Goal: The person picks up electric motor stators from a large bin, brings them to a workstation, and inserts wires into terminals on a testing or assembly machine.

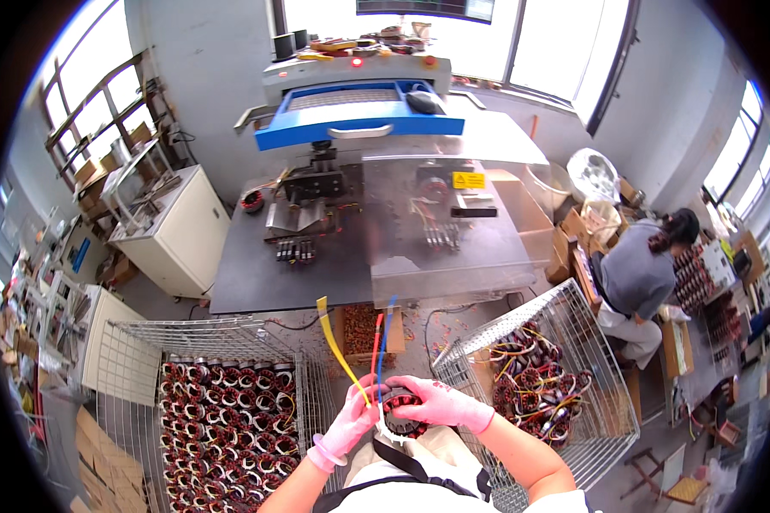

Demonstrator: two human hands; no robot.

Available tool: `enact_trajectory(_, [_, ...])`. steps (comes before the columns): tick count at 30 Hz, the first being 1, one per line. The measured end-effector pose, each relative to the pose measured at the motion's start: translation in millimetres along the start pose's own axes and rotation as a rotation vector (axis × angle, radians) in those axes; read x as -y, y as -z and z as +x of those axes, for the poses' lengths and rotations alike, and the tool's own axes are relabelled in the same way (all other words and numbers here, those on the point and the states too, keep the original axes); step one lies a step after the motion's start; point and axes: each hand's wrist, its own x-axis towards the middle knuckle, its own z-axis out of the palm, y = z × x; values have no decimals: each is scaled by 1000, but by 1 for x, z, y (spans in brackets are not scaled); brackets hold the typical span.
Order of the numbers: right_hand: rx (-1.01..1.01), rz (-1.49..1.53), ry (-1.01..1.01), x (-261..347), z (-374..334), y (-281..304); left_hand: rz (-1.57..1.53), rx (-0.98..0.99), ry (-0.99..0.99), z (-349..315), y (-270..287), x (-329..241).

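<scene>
Close to my body I hold a ring-shaped motor stator (401,421) with dark red windings. My right hand (450,405), in a pink glove, grips its right and upper side. At its left edge, my gloved left hand (347,425) is closed around the side where the leads come out; some of its fingers are hidden. A yellow lead (337,349), a red lead (376,344) and a blue lead (386,342) rise from the stator, pointing away from me. White sleeving (383,422) shows by the ring's left side.
A wire basket (304,368) at left holds rows of stators. Another wire basket (603,376) at right has a loose heap of them. Ahead stands a machine table (334,286) with a clear guard (453,278). Below it sits a cardboard box (393,335). A co-worker (640,269) sits at right.
</scene>
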Motion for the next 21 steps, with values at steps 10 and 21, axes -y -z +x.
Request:
enact_trajectory(10, [29, -11, -26, 16, 61, 19, -110, -409, -265, 56, 9, -3])
enact_trajectory(21, [-263, -28, -24, -6, 68, 110, -55, -1027, -792, 47, 196, -83])
